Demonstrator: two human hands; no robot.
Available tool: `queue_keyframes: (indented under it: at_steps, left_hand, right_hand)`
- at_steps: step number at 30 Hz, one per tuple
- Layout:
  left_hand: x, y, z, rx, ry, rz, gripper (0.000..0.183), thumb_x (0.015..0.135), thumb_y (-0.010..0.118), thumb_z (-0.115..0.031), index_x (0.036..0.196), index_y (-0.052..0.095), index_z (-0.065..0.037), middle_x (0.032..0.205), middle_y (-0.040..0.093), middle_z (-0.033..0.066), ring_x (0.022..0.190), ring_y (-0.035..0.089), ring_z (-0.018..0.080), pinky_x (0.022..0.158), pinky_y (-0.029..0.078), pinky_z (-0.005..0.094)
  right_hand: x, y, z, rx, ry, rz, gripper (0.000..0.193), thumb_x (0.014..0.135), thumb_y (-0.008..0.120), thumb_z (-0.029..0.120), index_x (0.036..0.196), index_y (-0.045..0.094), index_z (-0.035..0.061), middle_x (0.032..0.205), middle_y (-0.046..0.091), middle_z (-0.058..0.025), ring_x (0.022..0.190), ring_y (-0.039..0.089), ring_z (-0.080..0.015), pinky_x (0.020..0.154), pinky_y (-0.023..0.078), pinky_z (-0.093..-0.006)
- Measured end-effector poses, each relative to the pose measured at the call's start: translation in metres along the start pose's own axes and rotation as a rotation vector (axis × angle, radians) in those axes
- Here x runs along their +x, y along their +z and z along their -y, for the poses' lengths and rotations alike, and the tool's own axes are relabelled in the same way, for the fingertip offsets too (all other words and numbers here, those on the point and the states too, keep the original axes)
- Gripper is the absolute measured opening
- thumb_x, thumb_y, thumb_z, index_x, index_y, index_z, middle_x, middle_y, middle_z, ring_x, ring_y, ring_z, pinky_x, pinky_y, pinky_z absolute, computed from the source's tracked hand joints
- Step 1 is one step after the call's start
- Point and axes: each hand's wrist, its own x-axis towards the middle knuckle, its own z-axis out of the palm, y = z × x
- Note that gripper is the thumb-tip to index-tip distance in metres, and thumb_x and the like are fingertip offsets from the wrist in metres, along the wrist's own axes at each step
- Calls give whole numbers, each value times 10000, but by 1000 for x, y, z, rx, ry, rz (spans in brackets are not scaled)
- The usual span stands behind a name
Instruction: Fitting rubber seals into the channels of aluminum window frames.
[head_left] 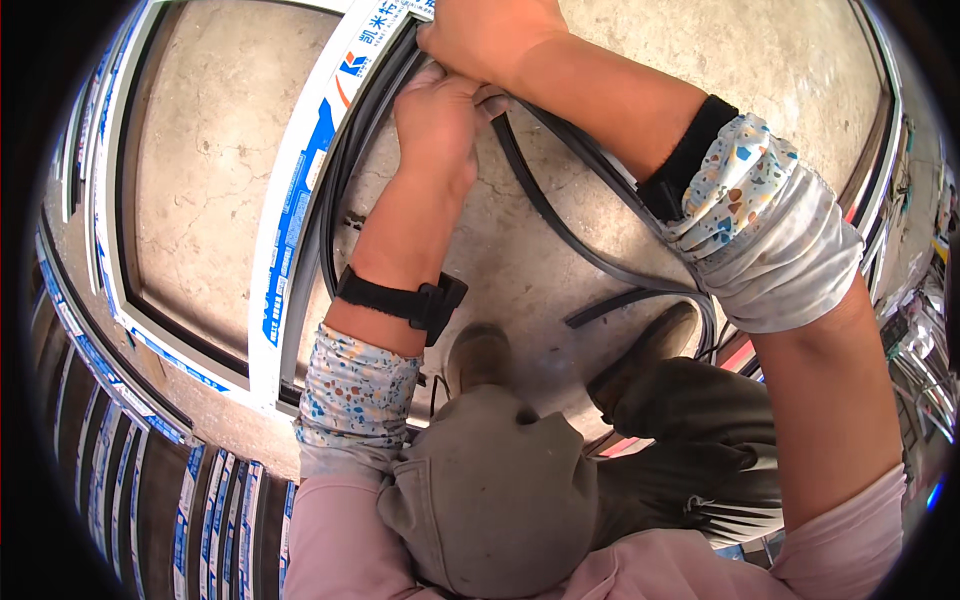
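Note:
A white window frame [268,290] with blue-printed film stands in front of me, with black rubber strips [338,190] running along its inner edge. My left hand [438,125] is closed at the upper part of that edge, gripping a black rubber sealing strip [540,200]. The strip's loose length leaves the hand and curves down over the floor toward my feet. Just above, my right hand [490,38] is curled into a fist against the frame, close to the left fingers. Its fingertips are hidden, so what it grips cannot be made out.
Another film-covered frame section [108,230] lies at the left. Several stacked profiles [215,520] fill the lower left. My shoes [478,355] rest on the concrete floor [225,110] near the strip's loops. Cluttered materials [915,350] sit at the far right.

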Motion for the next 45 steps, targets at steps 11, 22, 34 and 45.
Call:
queue_keyframes:
  at_steps: [11,22,34,45]
  left_hand:
    - [-19,21,11,79,-119,-33,152,914,659,-89,1010,641,27,938,686,87,793,650,172,688,542,332]
    - [-15,21,16,34,-71,-81,111,896,625,-10,986,644,52,941,695,118,809,686,198,684,571,320]
    - [-19,15,4,125,-106,-18,150,917,586,-25,1045,640,30,945,703,104,841,684,199,758,544,346]
    - [-4,-19,-87,1862,669,-320,548,785,729,-267,1231,561,3,1126,649,194,1032,632,352,866,512,431]
  right_hand:
    - [-10,-8,-15,-31,-176,-34,368,830,604,219,1092,506,-21,1010,662,-236,958,666,-367,837,523,-448]
    - [-11,5,-17,-91,-96,-66,272,857,543,161,1049,520,-30,928,667,-232,821,697,-356,749,551,-422]
    - [1,12,-10,-1,-73,-114,247,865,525,148,1043,542,-23,950,671,-238,847,695,-365,773,549,-426]
    - [-16,-1,-21,-17,-126,-75,399,842,638,233,1171,565,19,1023,683,-172,917,692,-330,799,558,-423]
